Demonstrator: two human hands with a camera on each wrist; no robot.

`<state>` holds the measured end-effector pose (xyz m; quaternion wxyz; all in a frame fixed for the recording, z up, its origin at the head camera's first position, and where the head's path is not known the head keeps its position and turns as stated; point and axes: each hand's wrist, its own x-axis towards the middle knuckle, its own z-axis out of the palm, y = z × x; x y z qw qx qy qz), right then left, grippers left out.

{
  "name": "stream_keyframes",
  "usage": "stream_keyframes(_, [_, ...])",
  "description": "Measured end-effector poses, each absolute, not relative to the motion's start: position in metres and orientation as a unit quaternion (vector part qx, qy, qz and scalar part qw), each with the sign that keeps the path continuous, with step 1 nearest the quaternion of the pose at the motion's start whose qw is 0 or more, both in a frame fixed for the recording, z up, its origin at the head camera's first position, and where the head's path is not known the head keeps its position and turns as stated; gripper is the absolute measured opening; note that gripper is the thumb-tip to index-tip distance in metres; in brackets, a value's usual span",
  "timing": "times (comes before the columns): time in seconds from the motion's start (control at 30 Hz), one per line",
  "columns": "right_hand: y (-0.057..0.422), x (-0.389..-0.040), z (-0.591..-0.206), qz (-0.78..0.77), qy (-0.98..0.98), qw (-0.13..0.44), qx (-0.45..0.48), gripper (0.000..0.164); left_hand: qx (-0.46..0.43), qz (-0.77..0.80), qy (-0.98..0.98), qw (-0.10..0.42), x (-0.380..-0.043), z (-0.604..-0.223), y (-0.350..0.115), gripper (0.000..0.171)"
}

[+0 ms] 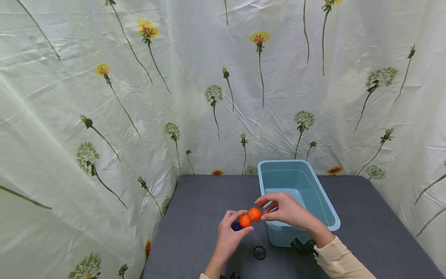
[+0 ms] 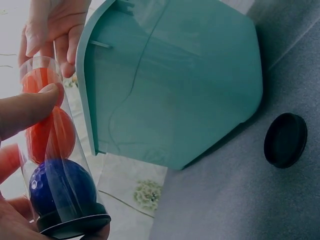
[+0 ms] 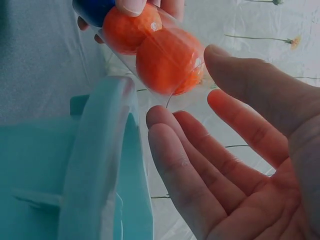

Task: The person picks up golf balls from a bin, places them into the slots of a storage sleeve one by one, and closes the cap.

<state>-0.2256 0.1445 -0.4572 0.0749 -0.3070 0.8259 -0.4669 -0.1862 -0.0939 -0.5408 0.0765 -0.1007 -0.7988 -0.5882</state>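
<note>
My left hand (image 1: 228,234) grips a clear tube (image 2: 75,200) between thumb and fingers. Inside it, a blue dimpled ball (image 2: 62,187) lies beside a black end cap (image 2: 77,227), followed by an orange ball (image 1: 245,221) and another orange ball (image 1: 254,214) near the uncapped mouth. Tilted, the tube points toward my right hand (image 1: 287,209). That hand is at the mouth with its fingers loosely bent and nothing held; whether its fingertips touch the rim I cannot tell. A loose black cap (image 1: 259,252) lies on the table below the hands.
A light blue-green plastic bin (image 1: 322,197) stands on the dark grey table (image 1: 205,201), right beneath my right hand. Its near rim comes close to the tube. Behind the table hangs a pale curtain (image 1: 191,116) printed with dandelions.
</note>
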Motion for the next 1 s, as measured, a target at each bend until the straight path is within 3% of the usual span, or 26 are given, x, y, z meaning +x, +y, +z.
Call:
stream_keyframes(0.5, [0.145, -0.193, -0.456, -0.494, 0.812, 0.037, -0.310, 0.038, -0.073, -0.634, -0.761, 0.114, -0.179, -0.548, -0.110, 0.048])
stream_keyframes(0.77, [0.137, -0.172, -0.465, -0.521, 0.796, 0.061, -0.301, 0.037, -0.036, -0.651, -0.746, 0.136, -0.173, -0.541, -0.121, 0.048])
stream_keyframes(1.0, [0.127, -0.154, -0.482, -0.528, 0.785, 0.122, -0.300, 0.038, -0.021, -0.659, -0.740, 0.132, -0.160, -0.523, -0.129, 0.046])
